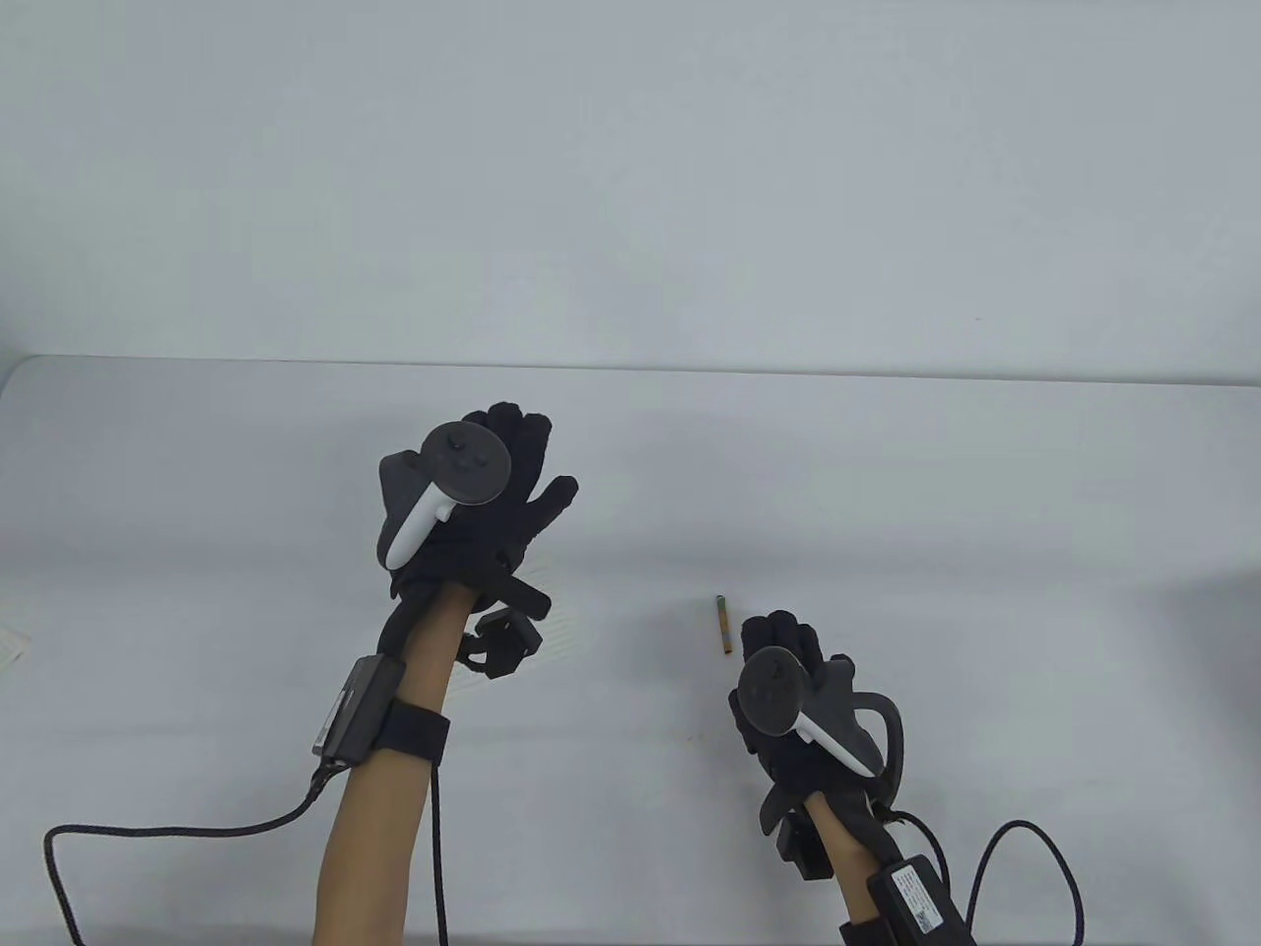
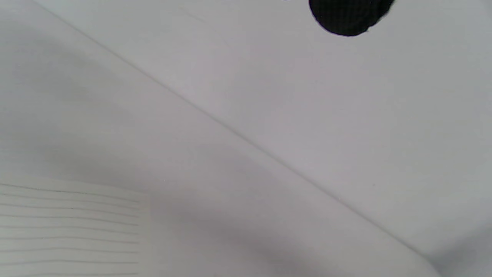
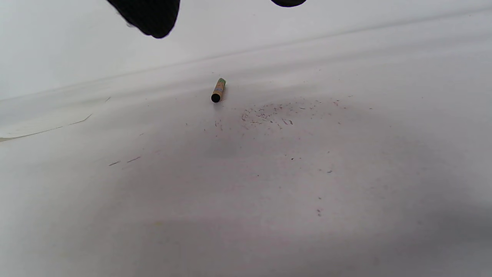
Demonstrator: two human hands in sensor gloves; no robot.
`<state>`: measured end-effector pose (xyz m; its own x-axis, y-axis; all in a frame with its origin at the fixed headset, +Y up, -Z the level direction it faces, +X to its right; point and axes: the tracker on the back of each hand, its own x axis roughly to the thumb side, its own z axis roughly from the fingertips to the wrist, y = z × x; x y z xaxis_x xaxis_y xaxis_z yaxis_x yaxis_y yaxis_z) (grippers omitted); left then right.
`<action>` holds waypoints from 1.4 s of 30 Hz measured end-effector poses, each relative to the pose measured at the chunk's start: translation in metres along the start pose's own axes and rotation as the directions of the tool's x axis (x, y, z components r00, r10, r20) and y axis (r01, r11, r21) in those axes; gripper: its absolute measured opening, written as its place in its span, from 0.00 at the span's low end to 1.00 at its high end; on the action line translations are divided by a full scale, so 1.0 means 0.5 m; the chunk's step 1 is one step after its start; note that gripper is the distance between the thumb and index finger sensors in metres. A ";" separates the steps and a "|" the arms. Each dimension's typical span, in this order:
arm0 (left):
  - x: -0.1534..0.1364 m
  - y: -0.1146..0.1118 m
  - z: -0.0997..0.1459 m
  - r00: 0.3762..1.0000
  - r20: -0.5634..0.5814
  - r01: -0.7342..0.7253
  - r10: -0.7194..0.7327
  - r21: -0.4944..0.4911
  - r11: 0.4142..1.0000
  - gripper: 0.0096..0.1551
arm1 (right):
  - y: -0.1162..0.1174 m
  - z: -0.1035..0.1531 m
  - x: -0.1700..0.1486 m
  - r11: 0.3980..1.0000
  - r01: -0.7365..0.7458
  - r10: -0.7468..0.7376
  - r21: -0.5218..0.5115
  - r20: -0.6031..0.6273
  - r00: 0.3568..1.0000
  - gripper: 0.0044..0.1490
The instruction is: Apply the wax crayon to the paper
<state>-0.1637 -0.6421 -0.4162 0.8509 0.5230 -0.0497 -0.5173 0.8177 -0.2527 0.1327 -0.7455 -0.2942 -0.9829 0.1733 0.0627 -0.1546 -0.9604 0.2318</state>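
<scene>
A short wax crayon [image 1: 722,624] with a tan and green wrapper lies on the white table, untouched. It also shows in the right wrist view [image 3: 218,90]. My right hand [image 1: 773,641] hovers just right of and behind it, holding nothing, and its fingertips [image 3: 153,19] are clear of the crayon. My left hand [image 1: 537,453] is raised at centre left with its fingers spread and empty. A sheet of lined white paper [image 2: 69,227] lies under the left wrist, and its faint lines show in the table view [image 1: 564,631].
Small dark crayon flecks [image 3: 269,115] are scattered on the table near the crayon. Another paper edge [image 1: 15,641] shows at the table's far left. Cables [image 1: 177,828] trail from both wrists along the front edge. The table's back edge [image 1: 630,367] meets a pale wall.
</scene>
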 end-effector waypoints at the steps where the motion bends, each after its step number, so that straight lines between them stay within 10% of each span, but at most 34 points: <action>1: -0.006 -0.019 -0.016 0.999 -0.031 0.031 -0.032 -0.022 0.999 0.45 | 0.000 -0.001 0.000 1.000 0.002 -0.002 0.003 0.000 1.000 0.47; 17: -0.127 -0.199 -0.095 0.870 -0.238 0.338 -0.431 -0.348 0.874 0.38 | -0.002 -0.007 -0.008 0.999 0.017 -0.017 0.030 -0.011 1.000 0.46; 37: -0.126 -0.217 -0.081 0.882 -0.232 0.355 -0.411 -0.248 0.901 0.25 | 0.000 -0.010 -0.007 0.998 -0.001 0.002 0.061 -0.020 1.000 0.46; 42: -0.098 -0.218 -0.060 0.806 -0.201 0.537 -0.557 -0.147 0.831 0.20 | -0.005 -0.007 -0.008 0.998 0.010 -0.009 0.056 -0.016 1.000 0.46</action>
<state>-0.1459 -0.7642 -0.4152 0.9922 -0.0821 -0.0934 0.0409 0.9247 -0.3786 0.1365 -0.7446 -0.2983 -0.9830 0.1782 0.0452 -0.1581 -0.9451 0.2861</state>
